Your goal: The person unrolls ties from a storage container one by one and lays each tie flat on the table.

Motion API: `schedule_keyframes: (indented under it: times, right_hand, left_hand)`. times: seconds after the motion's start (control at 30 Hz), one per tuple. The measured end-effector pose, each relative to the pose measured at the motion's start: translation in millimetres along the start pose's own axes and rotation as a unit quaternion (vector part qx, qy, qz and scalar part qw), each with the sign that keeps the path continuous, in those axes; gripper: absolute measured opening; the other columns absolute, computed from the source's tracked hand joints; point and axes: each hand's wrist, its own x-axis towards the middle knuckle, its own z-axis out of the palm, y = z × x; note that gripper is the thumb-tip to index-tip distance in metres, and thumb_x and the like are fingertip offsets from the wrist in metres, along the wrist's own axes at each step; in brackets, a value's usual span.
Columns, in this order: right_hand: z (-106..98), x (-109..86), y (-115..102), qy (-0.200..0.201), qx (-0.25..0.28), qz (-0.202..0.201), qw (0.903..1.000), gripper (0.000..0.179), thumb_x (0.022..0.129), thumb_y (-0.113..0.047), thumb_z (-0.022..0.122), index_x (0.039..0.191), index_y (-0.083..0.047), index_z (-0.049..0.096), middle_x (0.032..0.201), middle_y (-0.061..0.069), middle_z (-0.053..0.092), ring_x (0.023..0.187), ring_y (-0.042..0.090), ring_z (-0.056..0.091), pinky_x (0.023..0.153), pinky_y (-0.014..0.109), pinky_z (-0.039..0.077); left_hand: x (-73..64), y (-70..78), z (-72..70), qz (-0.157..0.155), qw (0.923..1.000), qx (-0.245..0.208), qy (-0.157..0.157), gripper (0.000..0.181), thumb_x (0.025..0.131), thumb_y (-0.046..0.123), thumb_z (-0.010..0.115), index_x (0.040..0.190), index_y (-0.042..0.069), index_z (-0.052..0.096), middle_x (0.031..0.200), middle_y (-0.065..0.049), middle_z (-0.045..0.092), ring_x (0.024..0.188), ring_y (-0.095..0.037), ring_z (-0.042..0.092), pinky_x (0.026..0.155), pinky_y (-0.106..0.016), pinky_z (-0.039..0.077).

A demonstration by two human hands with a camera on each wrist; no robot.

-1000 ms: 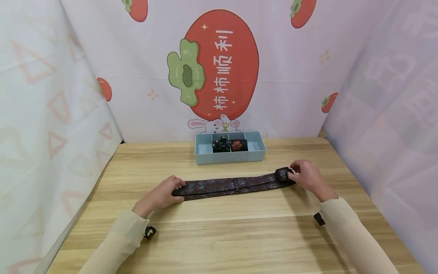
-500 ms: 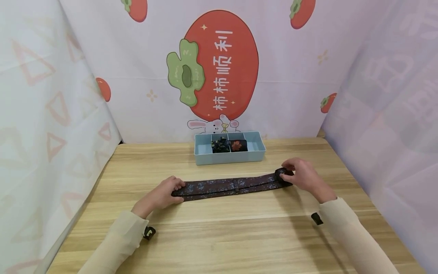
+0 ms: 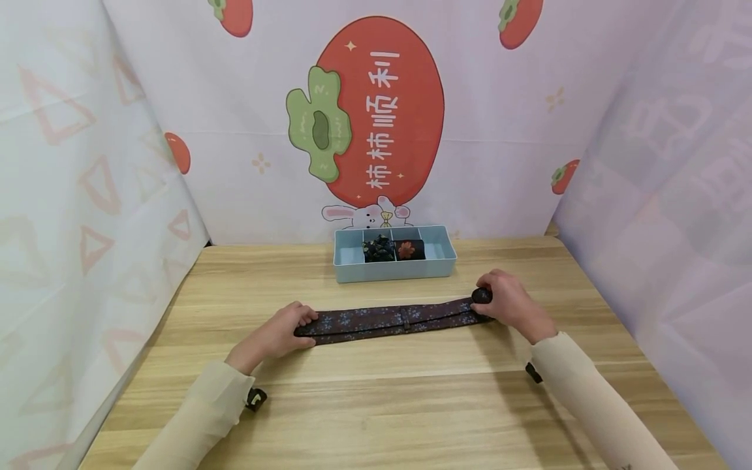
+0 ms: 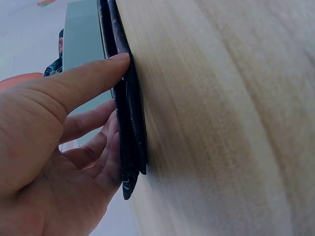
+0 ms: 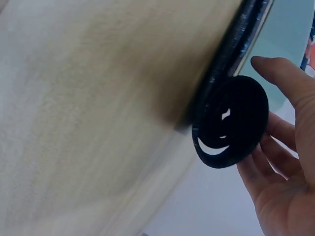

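Noted dark floral necktie (image 3: 364,318) laid across mid-frame on tabletop (image 3: 376,405), right end in a loose coil (image 3: 482,296). Judged light, soft, slightly slippery, hardly fragile; best gripped round the coil to stop unwinding. Found left fingers (image 3: 305,313) pinching the flat end, right fingers (image 3: 488,279) bent loosely round the coil; saw forearms (image 3: 194,418) angled in from lower corners.

the head camera looks forward and down across the worktop (image 3: 376,411), far enough back to catch both sleeves (image 3: 599,405) and the backdrop (image 3: 499,130). the left wrist's peers in close past the left grip (image 4: 39,147) at one end of the tie (image 4: 130,113), worktop tipped sideways; the right wrist's, just as near and tilted, faces the roll (image 5: 246,105) by the right grip (image 5: 298,196). all three share the tie and box (image 3: 395,271).
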Motion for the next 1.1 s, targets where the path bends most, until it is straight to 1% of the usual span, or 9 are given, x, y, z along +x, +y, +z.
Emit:
schedule_keyframes:
  times: [0.13, 0.27, 0.53, 0.77, 0.9, 1.0, 1.1]
  right_hand:
    - [5.6, 0.8, 2.6, 0.007, -0.004, 0.001, 1.0000, 0.040, 0.080, -0.015, 0.091, 0.108, 0.005, 0.072, 0.107, 0.020, 0.069, 0.096, 0.035, 0.067, 0.088, 0.053, 0.060]
    - [4.8, 1.0, 4.7, 0.010, -0.004, 0.011, 0.9999, 0.037, 0.080, -0.011, 0.088, 0.108, 0.006, 0.072, 0.107, 0.021, 0.067, 0.095, 0.035, 0.067, 0.088, 0.054, 0.059]
    - [-6.2, -1.9, 7.6, 0.007, 0.006, 0.043, 0.9990, 0.036, 0.083, -0.010, 0.084, 0.111, 0.009, 0.071, 0.113, 0.026, 0.068, 0.101, 0.039, 0.068, 0.091, 0.057, 0.058]
    - [-13.5, -4.4, 19.4, 0.013, 0.020, 0.050, 0.9985, 0.034, 0.086, -0.011, 0.082, 0.111, 0.010, 0.071, 0.110, 0.028, 0.070, 0.097, 0.039, 0.068, 0.088, 0.057, 0.057]
    - [-17.4, -6.5, 26.9, 0.023, 0.024, 0.054, 0.9980, 0.033, 0.086, -0.010, 0.081, 0.109, 0.011, 0.072, 0.108, 0.029, 0.071, 0.096, 0.040, 0.068, 0.087, 0.057, 0.057]
    - [-20.8, -8.2, 30.9, 0.028, 0.030, 0.056, 0.9976, 0.031, 0.087, -0.010, 0.080, 0.108, 0.011, 0.072, 0.107, 0.029, 0.072, 0.096, 0.041, 0.068, 0.086, 0.057, 0.057]
    - [-23.1, -9.8, 35.3, 0.027, 0.031, 0.066, 0.9970, 0.032, 0.088, -0.011, 0.078, 0.110, 0.011, 0.072, 0.108, 0.030, 0.072, 0.098, 0.042, 0.068, 0.087, 0.058, 0.057]
  left_hand:
    - [-0.2, -0.2, 0.3, -0.002, 1.0000, -0.001, 0.000, 0.045, 0.090, 0.013, 0.085, 0.128, -0.003, 0.066, 0.119, -0.012, 0.063, 0.109, -0.024, 0.062, 0.101, -0.048, 0.054]
    - [0.4, 0.4, 0.2, 0.000, 1.0000, 0.000, 0.001, 0.045, 0.090, 0.013, 0.085, 0.128, -0.003, 0.066, 0.119, -0.013, 0.064, 0.109, -0.024, 0.062, 0.101, -0.048, 0.054]
    - [0.7, 0.5, -0.4, 0.003, 1.0000, -0.002, -0.001, 0.046, 0.090, 0.013, 0.085, 0.128, -0.004, 0.066, 0.118, -0.012, 0.063, 0.108, -0.024, 0.062, 0.100, -0.048, 0.054]
    - [1.2, -0.3, -1.4, 0.006, 1.0000, 0.002, -0.003, 0.045, 0.089, 0.012, 0.085, 0.127, -0.003, 0.066, 0.116, -0.012, 0.063, 0.107, -0.023, 0.062, 0.099, -0.047, 0.055]
    - [1.8, -1.5, -2.0, 0.009, 1.0000, 0.002, -0.002, 0.045, 0.089, 0.012, 0.085, 0.127, -0.003, 0.066, 0.116, -0.012, 0.064, 0.107, -0.024, 0.062, 0.100, -0.048, 0.055]
    - [1.8, -3.8, -2.5, 0.009, 0.9999, 0.005, 0.002, 0.045, 0.089, 0.012, 0.085, 0.127, -0.003, 0.066, 0.115, -0.011, 0.063, 0.107, -0.024, 0.062, 0.100, -0.048, 0.055]
    - [0.8, -7.1, -3.6, 0.015, 0.9998, 0.011, 0.004, 0.044, 0.090, 0.013, 0.085, 0.127, -0.003, 0.066, 0.115, -0.011, 0.063, 0.106, -0.024, 0.062, 0.098, -0.047, 0.055]
